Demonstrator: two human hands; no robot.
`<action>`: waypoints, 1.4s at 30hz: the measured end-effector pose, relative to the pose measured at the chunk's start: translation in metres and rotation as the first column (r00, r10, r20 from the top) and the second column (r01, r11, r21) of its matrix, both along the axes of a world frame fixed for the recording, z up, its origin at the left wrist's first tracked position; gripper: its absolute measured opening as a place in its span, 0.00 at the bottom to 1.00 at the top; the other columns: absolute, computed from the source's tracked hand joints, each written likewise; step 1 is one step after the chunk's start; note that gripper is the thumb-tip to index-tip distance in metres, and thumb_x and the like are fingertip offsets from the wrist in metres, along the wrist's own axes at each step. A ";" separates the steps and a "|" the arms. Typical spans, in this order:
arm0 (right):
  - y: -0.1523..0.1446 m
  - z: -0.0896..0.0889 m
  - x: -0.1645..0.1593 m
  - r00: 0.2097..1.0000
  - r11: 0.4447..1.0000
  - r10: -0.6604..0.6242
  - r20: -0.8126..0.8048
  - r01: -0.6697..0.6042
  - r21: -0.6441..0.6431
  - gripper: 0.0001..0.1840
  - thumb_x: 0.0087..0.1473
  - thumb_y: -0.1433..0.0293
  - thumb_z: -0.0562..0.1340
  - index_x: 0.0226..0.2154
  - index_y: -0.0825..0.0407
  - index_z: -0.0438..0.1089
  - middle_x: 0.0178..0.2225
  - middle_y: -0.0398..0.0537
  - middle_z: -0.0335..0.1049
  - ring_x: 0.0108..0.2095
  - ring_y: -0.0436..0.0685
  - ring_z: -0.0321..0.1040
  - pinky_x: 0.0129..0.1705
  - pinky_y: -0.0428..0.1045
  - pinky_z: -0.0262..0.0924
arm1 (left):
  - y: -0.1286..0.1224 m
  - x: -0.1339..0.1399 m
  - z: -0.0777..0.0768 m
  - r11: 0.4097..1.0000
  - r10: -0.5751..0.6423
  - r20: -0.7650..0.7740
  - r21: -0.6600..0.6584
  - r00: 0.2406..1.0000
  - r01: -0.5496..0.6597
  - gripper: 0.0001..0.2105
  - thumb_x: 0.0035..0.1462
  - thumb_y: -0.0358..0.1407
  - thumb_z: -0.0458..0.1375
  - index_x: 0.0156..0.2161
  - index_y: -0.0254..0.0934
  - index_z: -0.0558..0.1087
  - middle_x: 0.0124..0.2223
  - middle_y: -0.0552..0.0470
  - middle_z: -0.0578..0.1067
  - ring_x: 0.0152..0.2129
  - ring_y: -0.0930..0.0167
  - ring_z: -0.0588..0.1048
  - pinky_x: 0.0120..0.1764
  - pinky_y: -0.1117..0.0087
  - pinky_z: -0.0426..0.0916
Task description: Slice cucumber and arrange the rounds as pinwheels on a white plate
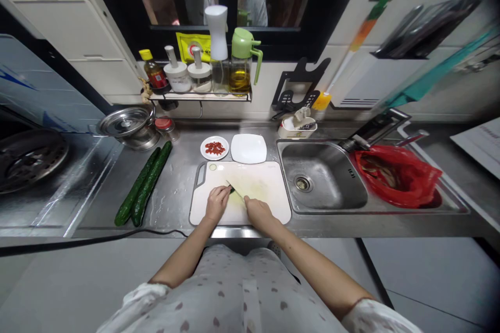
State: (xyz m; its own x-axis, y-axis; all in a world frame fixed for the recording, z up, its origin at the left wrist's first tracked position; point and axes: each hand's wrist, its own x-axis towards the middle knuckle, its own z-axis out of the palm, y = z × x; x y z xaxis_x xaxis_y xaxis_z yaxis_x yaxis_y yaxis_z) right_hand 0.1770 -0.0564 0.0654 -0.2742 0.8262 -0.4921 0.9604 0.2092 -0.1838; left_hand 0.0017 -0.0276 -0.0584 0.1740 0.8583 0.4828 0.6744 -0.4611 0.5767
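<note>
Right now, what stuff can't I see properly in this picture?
Handle of the knife: head view, covered by the right hand.
Full shape of the green piece: head view, left hand seems to cover part.
Bottom of the red bag: head view, its folds hide it.
Words on the white sheet: head view, too small, cut off by right edge.
</note>
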 end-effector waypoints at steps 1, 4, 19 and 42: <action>0.001 -0.001 0.000 1.000 1.000 0.005 0.002 -0.005 0.006 0.21 0.51 0.83 0.50 0.48 0.57 0.61 0.39 0.58 0.74 0.44 0.59 0.71 0.40 0.49 0.60 | 0.000 0.000 0.000 1.000 0.000 -0.001 0.002 1.000 0.000 0.12 0.62 0.34 0.51 0.45 0.40 0.75 0.40 0.47 0.76 0.39 0.69 0.73 0.44 0.64 0.69; 0.006 -0.003 -0.005 1.000 1.000 0.003 0.007 -0.003 0.022 0.20 0.53 0.82 0.50 0.48 0.57 0.61 0.39 0.58 0.74 0.44 0.59 0.71 0.41 0.49 0.61 | 0.000 0.000 -0.002 1.000 -0.002 -0.013 -0.002 1.000 0.002 0.12 0.62 0.34 0.51 0.45 0.40 0.75 0.40 0.47 0.76 0.39 0.69 0.73 0.44 0.64 0.69; 0.016 -0.008 -0.007 1.000 1.000 0.017 -0.024 -0.016 0.025 0.20 0.54 0.80 0.51 0.50 0.56 0.61 0.40 0.59 0.74 0.44 0.59 0.71 0.41 0.49 0.60 | 0.001 0.000 -0.002 1.000 0.000 -0.004 0.010 1.000 0.000 0.12 0.62 0.33 0.51 0.46 0.40 0.74 0.40 0.47 0.76 0.39 0.69 0.73 0.45 0.63 0.68; 0.025 -0.020 -0.016 1.000 0.998 0.023 -0.019 -0.022 0.060 0.20 0.53 0.82 0.49 0.47 0.57 0.62 0.39 0.58 0.74 0.42 0.59 0.72 0.39 0.49 0.61 | 0.002 0.000 -0.003 1.000 0.008 -0.006 0.001 1.000 -0.008 0.11 0.61 0.32 0.52 0.45 0.40 0.75 0.40 0.47 0.77 0.39 0.69 0.74 0.44 0.63 0.67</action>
